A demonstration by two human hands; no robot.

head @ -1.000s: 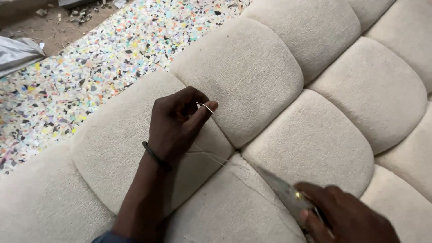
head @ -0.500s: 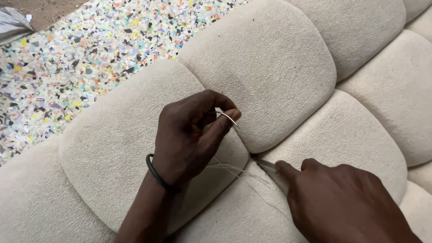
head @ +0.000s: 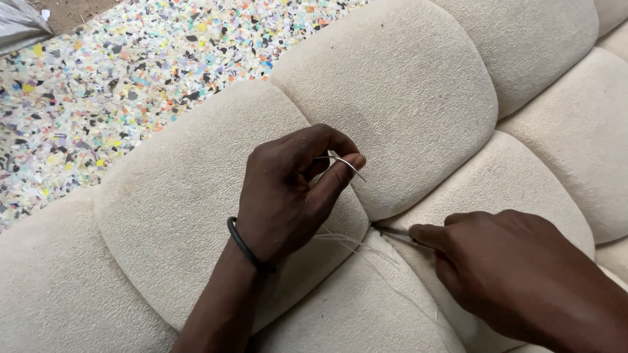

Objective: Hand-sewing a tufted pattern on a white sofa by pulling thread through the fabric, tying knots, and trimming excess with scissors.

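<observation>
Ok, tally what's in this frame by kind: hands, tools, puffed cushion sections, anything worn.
Hands: 2, left hand and right hand
Curved needle: 1, in the left fingers
Thin metal tool: 1, under the right fingers
Cream cushion sections: 10 at least partly in view
Black wristband: 1
Total: 15

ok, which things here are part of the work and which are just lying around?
In use:
- curved needle in left hand
- thread trailing from it
- metal tool in right hand, tip in the seam
- cream tufted cushion

Lying about:
- speckled foam sheet
- grey bag, top left
</observation>
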